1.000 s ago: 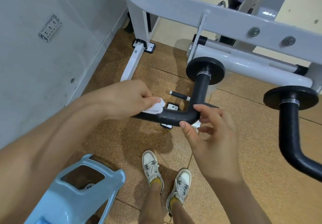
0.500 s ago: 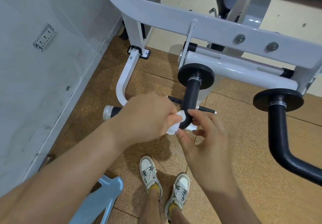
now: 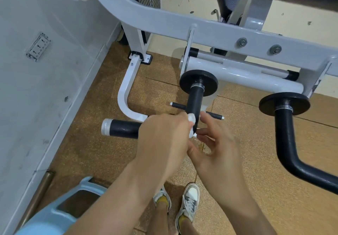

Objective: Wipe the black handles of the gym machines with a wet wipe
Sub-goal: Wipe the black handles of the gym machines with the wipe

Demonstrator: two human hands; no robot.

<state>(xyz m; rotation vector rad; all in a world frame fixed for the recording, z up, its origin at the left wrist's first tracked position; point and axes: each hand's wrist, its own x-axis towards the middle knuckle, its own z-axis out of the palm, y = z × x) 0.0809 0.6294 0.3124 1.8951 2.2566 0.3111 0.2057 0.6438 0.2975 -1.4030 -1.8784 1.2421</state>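
Left hand (image 3: pixel 162 139) presses wipe (image 3: pixel 191 123) against handle (image 3: pixel 195 104) bend.

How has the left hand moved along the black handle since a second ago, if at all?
Yes. The left hand slid the wipe along the handle, away from its capped free end, now uncovered, up to the bend.

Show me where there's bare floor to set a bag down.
Widest bare floor lies between the right hand and the right handle. A narrower strip runs between wall and white frame leg. Crowded: the left handle's bend, where the left hand holds the wet wipe, plus the blue stool and shoes.
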